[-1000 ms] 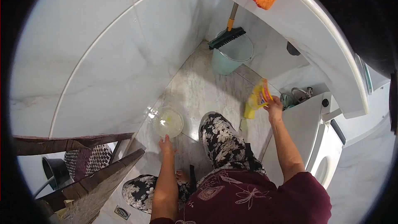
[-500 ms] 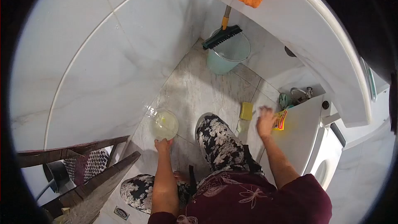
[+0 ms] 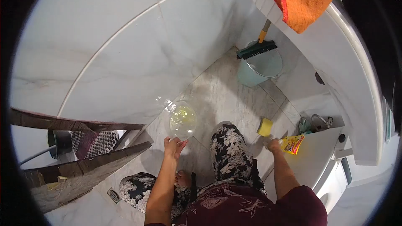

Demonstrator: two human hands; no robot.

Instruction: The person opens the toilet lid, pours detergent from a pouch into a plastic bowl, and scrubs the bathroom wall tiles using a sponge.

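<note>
My left hand (image 3: 173, 146) grips the near rim of a clear bowl (image 3: 183, 120) that holds pale yellowish liquid, glinting with light. The bowl is over the tiled floor near the wall. My right hand (image 3: 274, 145) is low, between a yellow sponge (image 3: 265, 127) and a yellow and red packet (image 3: 292, 144). Its fingers look closed, with something pale and see-through at their tips that I cannot make out. The packet rests at the edge of the white appliance (image 3: 310, 155), just right of my right hand.
A pale green bucket (image 3: 251, 74) stands in the far corner, with a dark green broom head (image 3: 256, 49) across its top. An orange cloth (image 3: 307, 4) hangs over the white basin edge (image 3: 356, 58). A worn wooden frame (image 3: 83, 165) is at the left. A metal faucet (image 3: 328, 122) sits behind the appliance.
The view has shifted, so the surroundings appear further right and lower. My right hand has come away from the packet toward the sponge's near side. My left hand still holds the bowl.
</note>
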